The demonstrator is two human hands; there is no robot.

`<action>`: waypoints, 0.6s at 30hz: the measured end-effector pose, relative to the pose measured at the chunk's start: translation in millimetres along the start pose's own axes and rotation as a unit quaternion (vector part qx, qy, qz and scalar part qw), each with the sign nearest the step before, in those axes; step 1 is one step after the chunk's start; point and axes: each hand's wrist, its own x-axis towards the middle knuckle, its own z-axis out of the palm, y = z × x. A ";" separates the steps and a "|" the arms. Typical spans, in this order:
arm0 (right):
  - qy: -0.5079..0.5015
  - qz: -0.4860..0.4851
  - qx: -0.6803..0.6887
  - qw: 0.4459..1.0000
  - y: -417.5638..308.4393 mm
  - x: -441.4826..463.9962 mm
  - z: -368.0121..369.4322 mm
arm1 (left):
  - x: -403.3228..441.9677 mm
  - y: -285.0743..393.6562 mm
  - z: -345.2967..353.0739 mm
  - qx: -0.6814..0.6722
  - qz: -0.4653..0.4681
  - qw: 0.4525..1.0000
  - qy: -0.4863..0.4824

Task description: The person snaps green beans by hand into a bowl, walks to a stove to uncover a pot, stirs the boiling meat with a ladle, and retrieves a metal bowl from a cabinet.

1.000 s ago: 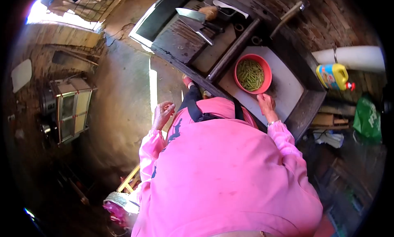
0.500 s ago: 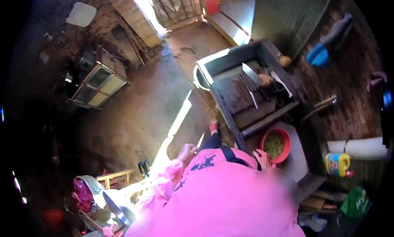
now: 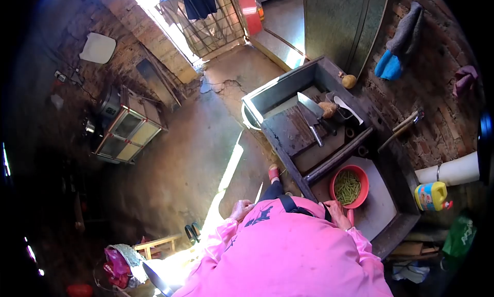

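Note:
A red bowl point(image 3: 364, 188) of cut green beans point(image 3: 347, 188) rests in the right basin of the dark sink; its handle points down toward me. My right hand point(image 3: 337, 214) is beside the handle at the basin's near edge, fingers bent over the apron strap; whether it grips anything is unclear. My left hand point(image 3: 241, 210) is at the left side of my pink apron, fingers curled, and what they hold, if anything, is too small to tell. In the other basin a cleaver point(image 3: 310, 106) and a knife point(image 3: 316, 136) lie by a brown lump point(image 3: 328, 109).
The sink's dark rim point(image 3: 283, 155) runs along my front. A tap point(image 3: 404, 127) juts from the brick wall, with a yellow jug point(image 3: 432, 196) below. A small cabinet point(image 3: 128, 135) stands left. Behind the sink is a green door panel point(image 3: 339, 29); a basket point(image 3: 131, 263) sits lower left.
The view has swung left, bringing the doorway and more floor into sight. My right hand has moved from the bowl's handle to the apron strap. My left hand has come in against the apron.

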 end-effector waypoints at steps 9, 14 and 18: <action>0.028 -0.012 0.094 0.995 13.0 2.3 12.4 | 4.7 8.9 -4.8 0.036 0.018 0.999 -0.018; 0.039 -0.050 0.117 0.991 -14.0 -15.5 -11.4 | 7.6 8.9 -1.2 0.051 0.035 0.998 -0.015; -0.019 -0.039 0.114 0.993 20.4 -1.2 7.2 | 5.0 14.0 -1.4 0.048 0.034 0.998 -0.004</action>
